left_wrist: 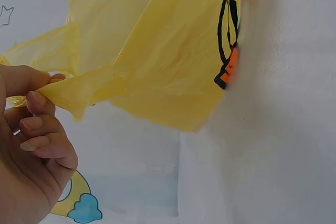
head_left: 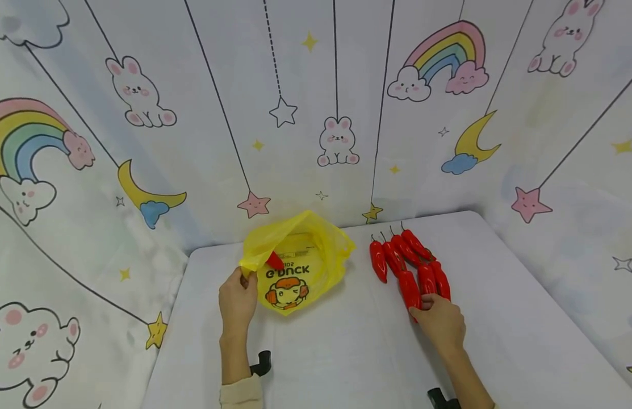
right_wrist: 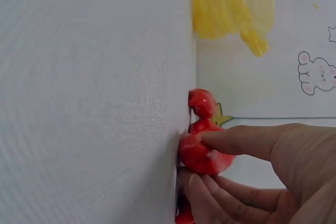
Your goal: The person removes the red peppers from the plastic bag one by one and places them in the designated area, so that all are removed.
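Observation:
My left hand (head_left: 238, 298) pinches the rim of a yellow plastic bag (head_left: 321, 281) on the left of the table. In the left wrist view, thumb and forefinger hold a gathered strip of the bag (left_wrist: 163, 51). Its mouth gapes, and a red chili pepper (head_left: 275, 261) shows inside. Over on the right, my right hand (head_left: 440, 321) grips the near end of a glossy red chili pepper (head_left: 409, 287). In the right wrist view, thumb and fingers lie on either side of that pepper (right_wrist: 197, 153), close to the tabletop. Several more red peppers (head_left: 378, 261) lie right beyond it.
The white table (head_left: 346, 352) ends at a wall cloth (head_left: 305, 170) printed with rabbits, stars and rainbows. Black wrist-camera parts (head_left: 264, 362) show beside the left forearm, and another black part (head_left: 437, 397) beside the right.

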The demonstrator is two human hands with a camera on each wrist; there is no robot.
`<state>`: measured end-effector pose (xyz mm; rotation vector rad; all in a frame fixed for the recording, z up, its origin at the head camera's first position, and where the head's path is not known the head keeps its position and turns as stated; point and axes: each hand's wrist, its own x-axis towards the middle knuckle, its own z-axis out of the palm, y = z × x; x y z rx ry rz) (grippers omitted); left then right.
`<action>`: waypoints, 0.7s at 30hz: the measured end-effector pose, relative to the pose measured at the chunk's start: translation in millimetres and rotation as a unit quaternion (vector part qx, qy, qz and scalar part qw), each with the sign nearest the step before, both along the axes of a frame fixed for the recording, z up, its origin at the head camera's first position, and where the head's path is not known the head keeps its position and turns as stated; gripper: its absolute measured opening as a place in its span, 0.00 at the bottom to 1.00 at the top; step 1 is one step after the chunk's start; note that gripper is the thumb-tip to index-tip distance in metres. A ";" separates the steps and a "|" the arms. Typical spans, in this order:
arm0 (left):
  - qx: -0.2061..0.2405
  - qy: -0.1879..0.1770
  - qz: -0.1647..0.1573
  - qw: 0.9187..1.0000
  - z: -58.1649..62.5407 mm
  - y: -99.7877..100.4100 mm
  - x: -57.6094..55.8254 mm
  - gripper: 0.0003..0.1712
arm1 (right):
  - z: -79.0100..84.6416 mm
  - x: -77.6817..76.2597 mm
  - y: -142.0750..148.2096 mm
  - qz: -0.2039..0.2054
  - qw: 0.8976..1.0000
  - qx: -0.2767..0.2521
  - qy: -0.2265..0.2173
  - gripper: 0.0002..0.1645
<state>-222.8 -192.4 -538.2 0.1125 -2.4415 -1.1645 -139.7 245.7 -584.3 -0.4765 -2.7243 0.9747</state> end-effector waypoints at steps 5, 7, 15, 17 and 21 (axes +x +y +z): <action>-0.001 0.001 -0.002 1.000 -1.4 0.7 -0.6 0.09 | 0.0 -0.1 1.0 -0.001 1.000 0.024 0.002 0.28; 0.000 0.002 -0.003 1.000 -0.7 1.3 -0.8 0.09 | 1.0 0.0 1.6 -0.001 0.999 0.034 -0.002 0.28; 0.000 -0.003 0.003 1.000 3.3 2.6 -0.3 0.09 | 23.5 1.4 -2.6 -0.013 0.998 0.049 0.038 0.24; -0.001 0.000 0.003 1.000 3.9 2.6 0.0 0.09 | 33.3 -2.3 -8.7 -0.018 0.996 0.048 0.070 0.22; 0.000 0.003 0.000 1.000 3.6 3.2 0.3 0.09 | 51.8 -15.8 -27.7 0.005 0.991 0.029 0.128 0.20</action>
